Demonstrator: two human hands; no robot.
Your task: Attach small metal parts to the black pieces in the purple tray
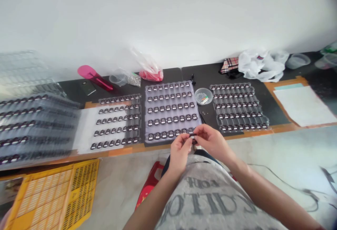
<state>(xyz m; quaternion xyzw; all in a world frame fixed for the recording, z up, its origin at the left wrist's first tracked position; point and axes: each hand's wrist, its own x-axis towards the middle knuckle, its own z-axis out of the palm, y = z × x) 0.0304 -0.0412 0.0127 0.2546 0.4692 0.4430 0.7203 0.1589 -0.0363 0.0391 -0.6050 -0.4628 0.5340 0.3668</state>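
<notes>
Between my two hands is a small black part (193, 138), pinched by the fingertips just in front of the table edge. My left hand (180, 150) grips it from the left, and my right hand (212, 141) holds its other side with thumb and forefinger. Fingers cover much of the part, so its exact kind cannot be made out. Directly beyond my hands lies a lilac tray (171, 95) bearing rows of similar black parts with white labels. A round clear tub (203, 97) with small clear pieces stands right of that tray.
Clear trays of black parts lie to the right (237, 100) and left (133, 122). A tall tray stack (52, 131) stands far left, above a yellow crate (52, 195). Bags (260, 65), a pink container (96, 79) and paper (305, 106) occupy the table. A red stool (150, 182) is below.
</notes>
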